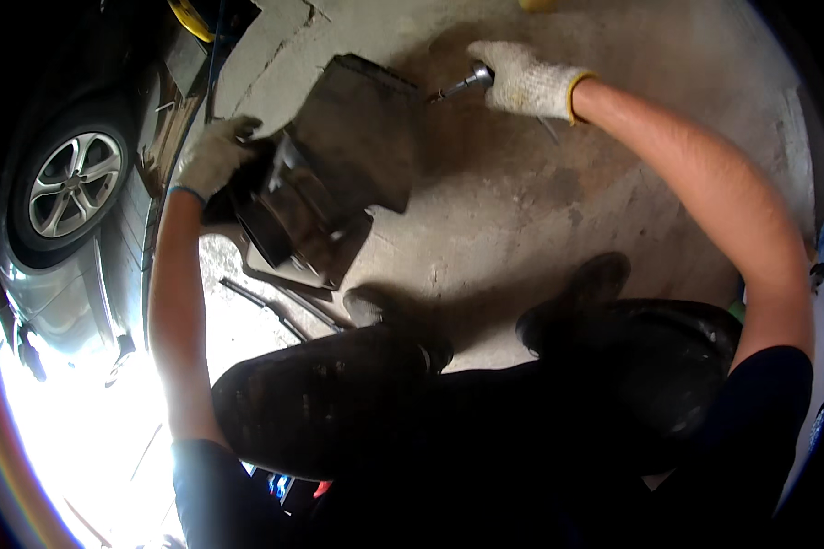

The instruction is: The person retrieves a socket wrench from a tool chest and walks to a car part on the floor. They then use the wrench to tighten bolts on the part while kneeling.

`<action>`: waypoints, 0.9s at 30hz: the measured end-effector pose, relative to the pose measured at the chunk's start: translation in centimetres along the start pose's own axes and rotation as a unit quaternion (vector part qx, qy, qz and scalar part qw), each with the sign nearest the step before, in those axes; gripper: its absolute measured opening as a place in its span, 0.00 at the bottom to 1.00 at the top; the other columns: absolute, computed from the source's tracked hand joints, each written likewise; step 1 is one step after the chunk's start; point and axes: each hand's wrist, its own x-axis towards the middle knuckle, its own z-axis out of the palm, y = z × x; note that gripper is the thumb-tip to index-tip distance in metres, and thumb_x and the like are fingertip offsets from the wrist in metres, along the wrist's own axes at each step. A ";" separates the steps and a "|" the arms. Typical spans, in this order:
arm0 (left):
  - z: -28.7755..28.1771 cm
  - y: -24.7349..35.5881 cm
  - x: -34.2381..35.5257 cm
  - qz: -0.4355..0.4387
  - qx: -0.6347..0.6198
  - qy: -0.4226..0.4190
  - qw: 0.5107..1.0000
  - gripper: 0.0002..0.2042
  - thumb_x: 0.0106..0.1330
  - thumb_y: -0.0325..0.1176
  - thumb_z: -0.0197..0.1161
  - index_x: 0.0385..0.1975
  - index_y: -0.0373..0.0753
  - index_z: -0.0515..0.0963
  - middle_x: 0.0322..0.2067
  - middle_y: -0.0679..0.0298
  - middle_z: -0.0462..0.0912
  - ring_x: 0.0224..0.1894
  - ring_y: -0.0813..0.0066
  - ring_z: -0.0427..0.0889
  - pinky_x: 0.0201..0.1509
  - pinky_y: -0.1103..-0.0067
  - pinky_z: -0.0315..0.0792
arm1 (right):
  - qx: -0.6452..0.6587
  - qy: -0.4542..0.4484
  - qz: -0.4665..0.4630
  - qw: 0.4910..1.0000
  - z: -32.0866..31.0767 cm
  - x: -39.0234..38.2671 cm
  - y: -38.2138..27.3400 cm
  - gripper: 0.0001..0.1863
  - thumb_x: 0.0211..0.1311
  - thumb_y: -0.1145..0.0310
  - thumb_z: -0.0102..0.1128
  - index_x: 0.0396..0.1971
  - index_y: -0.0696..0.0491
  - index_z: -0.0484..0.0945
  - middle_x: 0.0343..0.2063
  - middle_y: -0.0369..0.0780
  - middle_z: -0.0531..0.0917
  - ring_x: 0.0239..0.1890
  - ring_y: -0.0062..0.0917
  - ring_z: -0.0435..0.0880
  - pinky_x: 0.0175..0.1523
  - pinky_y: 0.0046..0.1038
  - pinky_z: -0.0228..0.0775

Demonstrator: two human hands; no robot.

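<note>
While the left hand grips with its fingers the left edge of a black box, the right hand firmly grips a metal tool.

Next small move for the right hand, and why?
Probably ease the metal tool in the right hand toward the dark part: the tip points at its near edge, contact unclear, and the left hand is at its opposite side.

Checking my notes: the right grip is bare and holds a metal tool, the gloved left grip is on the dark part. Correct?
No: the head view shows the right grip gloved, not bare. It holds the metal tool; the gloved left grip is on the dark part.
</note>
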 end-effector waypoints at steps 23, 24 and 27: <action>0.0 -14.6 8.9 0.102 0.127 0.041 0.986 0.23 0.60 0.42 0.69 0.52 0.33 0.84 0.48 0.51 0.89 0.50 0.57 0.88 0.57 0.68 0.80 | -0.040 -0.085 -0.130 0.987 -3.2 -5.0 -18.5 0.18 0.64 0.64 0.71 0.50 0.51 0.77 0.26 0.42 0.82 0.32 0.36 0.86 0.44 0.41 0.78; 0.2 -15.0 8.4 0.095 0.128 0.047 0.986 0.23 0.61 0.41 0.69 0.52 0.33 0.84 0.48 0.51 0.89 0.50 0.57 0.88 0.58 0.68 0.80 | -0.062 -0.059 -0.132 0.988 -3.2 -5.1 -18.9 0.19 0.64 0.63 0.71 0.51 0.50 0.76 0.27 0.42 0.82 0.32 0.36 0.86 0.45 0.41 0.78; 0.7 -16.1 6.4 0.103 0.134 0.084 0.982 0.22 0.62 0.41 0.67 0.52 0.33 0.84 0.49 0.52 0.89 0.52 0.58 0.87 0.59 0.68 0.79 | -0.105 -0.109 -0.110 0.982 -3.0 -4.1 -20.3 0.20 0.67 0.62 0.68 0.55 0.50 0.75 0.32 0.45 0.85 0.37 0.40 0.88 0.46 0.44 0.79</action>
